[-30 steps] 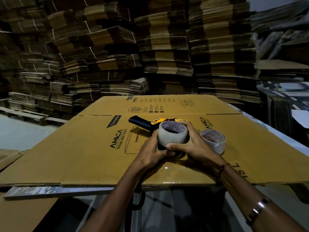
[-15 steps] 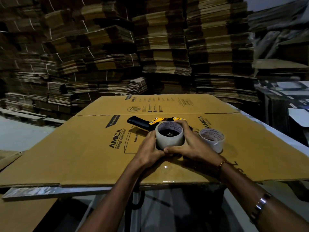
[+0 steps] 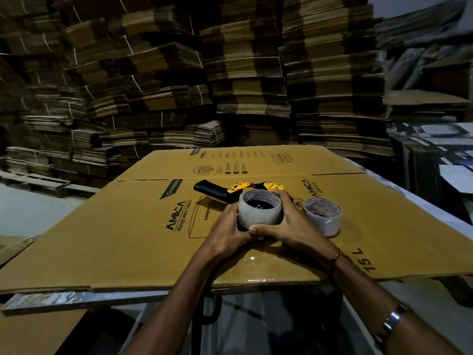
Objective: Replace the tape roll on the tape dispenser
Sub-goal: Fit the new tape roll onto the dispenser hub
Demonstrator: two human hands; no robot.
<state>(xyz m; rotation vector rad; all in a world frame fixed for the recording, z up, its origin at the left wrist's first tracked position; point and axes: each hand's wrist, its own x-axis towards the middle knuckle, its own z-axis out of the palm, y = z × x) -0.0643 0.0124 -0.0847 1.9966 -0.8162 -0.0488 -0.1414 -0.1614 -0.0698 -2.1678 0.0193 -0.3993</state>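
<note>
Translucent grey-white tape roll with a printed cardboard core sits between both hands, standing with its open core facing up, on top of the black-and-yellow plastic tape dispenser. Left hand cups the roll's left side, fingers curled round the wall. Right hand wraps the right side: fingers reach over the far rim, thumb lies across the near base and meets the left thumb there. Both hands grip the roll; cannot tell whether it is fully seated on the hub, since the dispenser body under it is mostly hidden. Dispenser's black handle sticks out beyond the left hand, pointing away and left; its yellow brackets show just past the roll's far rim. Second, thinner white tape roll with the same printed core stands just right of the right hand, close to its knuckles, contact unclear. All of it rests on a flattened brown corrugated carton with black print, which spreads out under and beyond both hands. Thin gold-coloured bracelet on the right wrist, metal band further up that forearm. Past the hands, dim stacks of bundled flat cardboard fill the background.
</note>
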